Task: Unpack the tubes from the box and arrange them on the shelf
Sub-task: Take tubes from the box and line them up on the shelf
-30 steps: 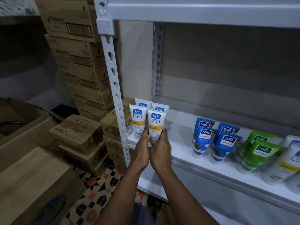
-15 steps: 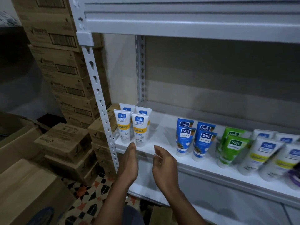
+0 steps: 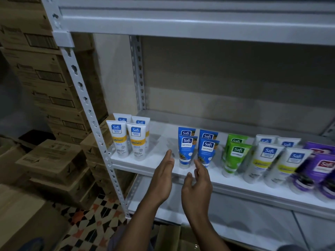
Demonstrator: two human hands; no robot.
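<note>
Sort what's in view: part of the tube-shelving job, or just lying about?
Job: yellow-banded tubes, blue tubes, green tubes, lime-banded white tubes, purple tubes, all on the shelf; left hand and right hand, both empty.
Lying about: stacked cartons at left; patterned floor tiles.

The shelf (image 3: 157, 161) carries four orange-band tubes (image 3: 136, 142), four blue tubes (image 3: 186, 150), two green tubes (image 3: 235, 157) and four lime-band tubes (image 3: 266, 161). The purple tubes (image 3: 323, 166) at the right edge are blurred and cut off: at least two, full count unclear. Two hands show, the left hand (image 3: 163, 178) and the right hand (image 3: 198, 185).
</note>
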